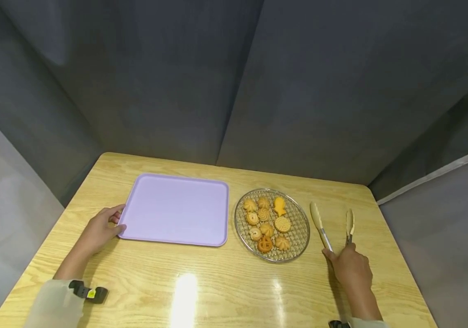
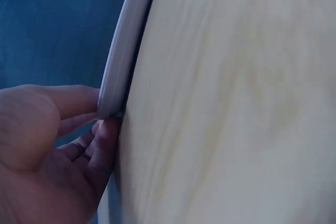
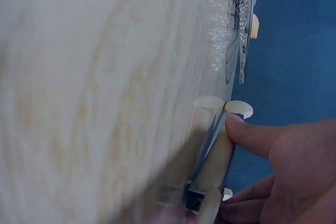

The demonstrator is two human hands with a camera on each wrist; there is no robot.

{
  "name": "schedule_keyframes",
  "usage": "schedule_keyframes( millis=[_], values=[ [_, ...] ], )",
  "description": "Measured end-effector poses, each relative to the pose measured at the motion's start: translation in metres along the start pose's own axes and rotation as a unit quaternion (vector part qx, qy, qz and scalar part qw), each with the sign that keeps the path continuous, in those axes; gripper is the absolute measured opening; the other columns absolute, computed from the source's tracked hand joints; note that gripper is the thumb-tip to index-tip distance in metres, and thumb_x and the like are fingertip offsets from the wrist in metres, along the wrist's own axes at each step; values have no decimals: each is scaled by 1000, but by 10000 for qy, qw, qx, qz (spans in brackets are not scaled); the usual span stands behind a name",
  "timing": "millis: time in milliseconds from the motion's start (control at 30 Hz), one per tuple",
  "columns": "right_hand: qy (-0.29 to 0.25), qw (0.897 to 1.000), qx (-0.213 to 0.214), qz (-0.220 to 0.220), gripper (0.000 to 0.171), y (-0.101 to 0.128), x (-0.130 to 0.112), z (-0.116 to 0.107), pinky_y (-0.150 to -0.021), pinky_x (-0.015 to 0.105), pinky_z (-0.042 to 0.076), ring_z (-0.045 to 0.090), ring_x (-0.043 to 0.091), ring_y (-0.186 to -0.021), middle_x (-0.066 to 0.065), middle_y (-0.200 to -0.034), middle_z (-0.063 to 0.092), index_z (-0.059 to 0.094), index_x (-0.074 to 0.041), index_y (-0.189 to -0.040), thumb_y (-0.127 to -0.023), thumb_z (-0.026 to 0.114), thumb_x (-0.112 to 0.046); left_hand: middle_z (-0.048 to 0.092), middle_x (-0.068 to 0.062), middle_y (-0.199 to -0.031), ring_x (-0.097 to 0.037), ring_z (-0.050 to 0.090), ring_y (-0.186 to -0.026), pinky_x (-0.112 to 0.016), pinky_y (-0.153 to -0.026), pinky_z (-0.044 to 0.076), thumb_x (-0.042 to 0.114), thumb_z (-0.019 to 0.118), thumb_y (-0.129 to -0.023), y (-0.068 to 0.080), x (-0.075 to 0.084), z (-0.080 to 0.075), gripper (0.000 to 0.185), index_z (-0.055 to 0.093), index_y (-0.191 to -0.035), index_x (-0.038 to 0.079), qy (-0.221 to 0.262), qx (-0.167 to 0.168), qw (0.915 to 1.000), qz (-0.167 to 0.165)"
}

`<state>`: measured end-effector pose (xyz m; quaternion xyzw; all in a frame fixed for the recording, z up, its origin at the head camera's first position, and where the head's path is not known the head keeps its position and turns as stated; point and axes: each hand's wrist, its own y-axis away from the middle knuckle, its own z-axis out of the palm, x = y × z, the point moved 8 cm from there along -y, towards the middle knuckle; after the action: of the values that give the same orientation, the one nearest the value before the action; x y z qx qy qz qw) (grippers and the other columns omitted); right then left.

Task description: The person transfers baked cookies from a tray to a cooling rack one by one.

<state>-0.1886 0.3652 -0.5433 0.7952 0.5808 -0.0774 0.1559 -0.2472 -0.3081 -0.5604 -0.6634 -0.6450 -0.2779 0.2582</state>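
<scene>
Wood surface [image 1: 217, 291], bare along the near side; lilac tray [image 1: 174, 209] left of centre, left hand [image 1: 99, 230] pinching its left rim, thumb over, fingers under per left wrist view. Wire rack [image 1: 295, 228] of cookies [image 1: 267, 223] sits just right of tray. Tongs [image 1: 332, 225] lie near right edge, arms spread, right hand [image 1: 350, 266] curled on their handle end; right wrist view shows thumb on one arm.

A light wooden table [image 1: 144, 278] carries a lilac tray [image 1: 174, 209], a round wire rack [image 1: 297, 228] of cookies, and tongs [image 1: 332, 228].
</scene>
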Motion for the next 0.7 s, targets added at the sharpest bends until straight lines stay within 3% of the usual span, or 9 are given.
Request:
schedule_keyframes(
  millis=[200, 300, 400, 500, 700],
  values=[
    [112, 9997, -206, 35, 99, 1, -3, 2, -55, 54, 53, 61, 62, -93, 49, -111, 57, 33, 25, -139, -100, 53, -63, 57, -23, -121, -36, 58, -109, -44, -85, 48, 5, 69, -95, -1, 1, 0, 63, 43, -149, -13, -81, -225, 9997, 86],
    [296, 9992, -209, -163, 110, 3, -12, -1, -72, 66, 53, 48, 67, -118, 47, -139, 44, 23, 25, -149, -98, 45, -71, 59, -23, -119, -36, 59, -107, -46, -85, 48, 8, 69, -96, -3, 2, 3, 62, 43, -147, -15, -226, -309, 9991, 179],
    [488, 9979, -175, -391, 114, 6, -25, -4, -90, 75, 43, 29, 66, -136, 43, -155, 25, 19, 21, -153, -97, 36, -77, 60, -23, -118, -34, 60, -105, -46, -84, 50, 10, 68, -96, -6, 6, 9, 61, 44, -146, -15, -419, -382, 9979, 301],
    [613, 9961, -40, -637, 110, 9, -40, -5, -96, 76, 39, 24, 64, -141, 41, -158, 22, 21, 16, -155, -98, 34, -77, 60, -26, -119, -36, 63, -105, -49, -84, 52, 12, 68, -97, -5, 11, 16, 60, 45, -145, -15, -584, -509, 9961, 428],
    [456, 9927, 204, -1095, 101, 7, -76, 1, -103, 78, 31, 24, 60, -143, 37, -160, 23, 26, 8, -159, -99, 44, -71, 55, -33, -130, -45, 61, -113, -61, -92, 49, 28, 67, -100, -1, 18, 24, 65, 45, -149, -9, -1010, -758, 9908, 488]
  ],
)
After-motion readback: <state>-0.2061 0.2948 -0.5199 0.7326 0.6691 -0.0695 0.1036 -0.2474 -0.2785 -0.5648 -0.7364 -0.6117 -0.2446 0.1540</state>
